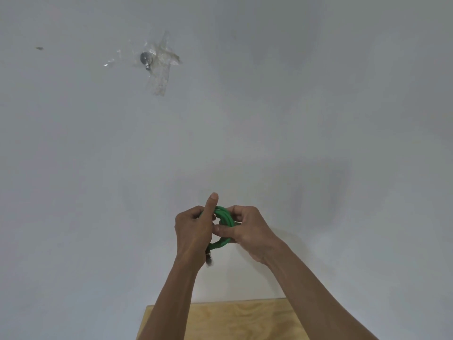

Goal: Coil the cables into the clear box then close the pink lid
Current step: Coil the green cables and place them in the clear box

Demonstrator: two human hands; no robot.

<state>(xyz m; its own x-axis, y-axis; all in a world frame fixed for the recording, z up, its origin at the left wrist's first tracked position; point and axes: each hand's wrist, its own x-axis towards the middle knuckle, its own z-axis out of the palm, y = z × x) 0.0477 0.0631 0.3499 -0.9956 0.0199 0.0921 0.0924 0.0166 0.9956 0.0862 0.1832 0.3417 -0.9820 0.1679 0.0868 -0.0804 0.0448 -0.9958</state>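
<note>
The fingers (pixel 226 231) of the right hand (pixel 247 231) are pinching the green cable (pixel 225 217), while the left hand (pixel 193 231) is curling around the coil's other side, thumb raised. Both hands are holding the coil in the air above the wooden surface (pixel 235 320), with the cable's plug (pixel 209 260) hanging just below the left hand.

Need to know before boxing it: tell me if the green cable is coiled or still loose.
Coiled. The green cable forms several stacked loops gripped between the left hand and right hand; one connector end hangs below the left hand.
</note>
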